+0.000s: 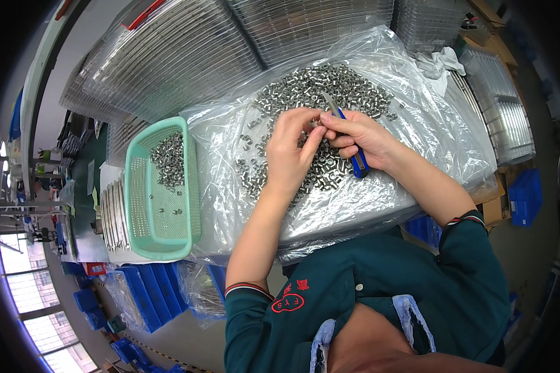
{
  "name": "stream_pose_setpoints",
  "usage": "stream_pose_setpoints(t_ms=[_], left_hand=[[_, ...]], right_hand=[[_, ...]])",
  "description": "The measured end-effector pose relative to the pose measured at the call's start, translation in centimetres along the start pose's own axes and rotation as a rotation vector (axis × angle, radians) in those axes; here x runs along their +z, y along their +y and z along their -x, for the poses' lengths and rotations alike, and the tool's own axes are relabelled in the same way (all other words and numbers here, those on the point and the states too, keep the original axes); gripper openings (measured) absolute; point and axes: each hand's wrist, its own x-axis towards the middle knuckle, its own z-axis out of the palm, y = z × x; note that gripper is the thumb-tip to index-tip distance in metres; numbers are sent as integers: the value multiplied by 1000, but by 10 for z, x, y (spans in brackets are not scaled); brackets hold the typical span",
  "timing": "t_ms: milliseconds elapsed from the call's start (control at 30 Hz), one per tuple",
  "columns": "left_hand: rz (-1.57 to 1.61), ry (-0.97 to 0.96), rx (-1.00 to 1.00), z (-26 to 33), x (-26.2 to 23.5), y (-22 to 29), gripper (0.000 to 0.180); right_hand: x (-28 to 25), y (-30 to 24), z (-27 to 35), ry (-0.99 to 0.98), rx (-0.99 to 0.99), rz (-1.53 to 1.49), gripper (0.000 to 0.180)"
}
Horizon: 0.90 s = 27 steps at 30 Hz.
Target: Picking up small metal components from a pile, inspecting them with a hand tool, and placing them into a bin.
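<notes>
My left hand [290,151] pinches a small metal piece [315,122] at its fingertips, above a heap of small silver cylindrical parts [330,93] spread on clear plastic sheeting [417,118]. My right hand [362,132] grips a blue-handled knife [357,163] whose blade tip [327,101] points up and away, close to the pinched piece. The two hands touch at the fingertips. The piece itself is mostly hidden by my fingers.
A mint-green mesh basket [137,205] with several of the same metal parts [168,160] stands to the left. Stacks of clear plastic trays [168,56] lie behind and at right [504,112]. Blue bins [149,292] sit lower left; a white cloth [438,62] lies at the back right.
</notes>
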Motion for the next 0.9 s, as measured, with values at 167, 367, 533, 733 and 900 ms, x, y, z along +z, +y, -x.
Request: stream_pose_setpoints(t_ms=[167,367,533,733,900], left_hand=[[57,-8,-81,-1,-2,3,21],[226,0,-173,2,-9,-13,19],[837,615,-296,-19,-54,-16,27],[1003,766,-369,-18,-76,-31,40],[704,393,-412,-18,-52,-23,26]], right_hand=[[-3,0,-1,-34,34,-98,16],[5,-2,0,-21,22,-6,16],[4,-3,3,-38,1,11,30],[6,-1,3,-35,3,-47,30],[2,-3,0,-41,-42,-155,32]])
